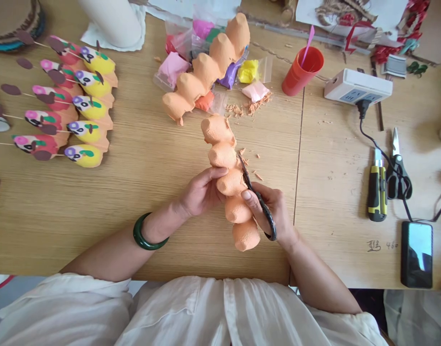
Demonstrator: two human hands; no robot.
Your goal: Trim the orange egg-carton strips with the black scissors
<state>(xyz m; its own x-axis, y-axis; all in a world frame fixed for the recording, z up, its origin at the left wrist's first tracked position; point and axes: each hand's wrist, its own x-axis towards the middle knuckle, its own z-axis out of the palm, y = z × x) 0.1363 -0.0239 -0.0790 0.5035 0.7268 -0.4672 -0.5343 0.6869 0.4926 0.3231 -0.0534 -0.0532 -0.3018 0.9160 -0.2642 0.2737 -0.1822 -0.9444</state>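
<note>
My left hand [203, 192] grips an orange egg carton strip [222, 154] from its left side, thumb on top and the other fingers partly hidden beneath. The strip is a row of several cups and runs up and down in front of me. In my right hand [273, 206] is a pair of black-handled scissors [264, 211], its dark blades lying along the strip's right edge. Small orange scraps [257, 175] lie beside the blades. A second orange egg carton strip [202, 72] rests above, on top of small bags of coloured clay [173, 67].
Painted egg carton pieces [92, 108] with sticks stand at the left. A red cup [302, 71], a white power strip [358, 87], a yellow-black utility knife [377, 187], another pair of scissors [398, 173] and a phone [417, 254] are on the right.
</note>
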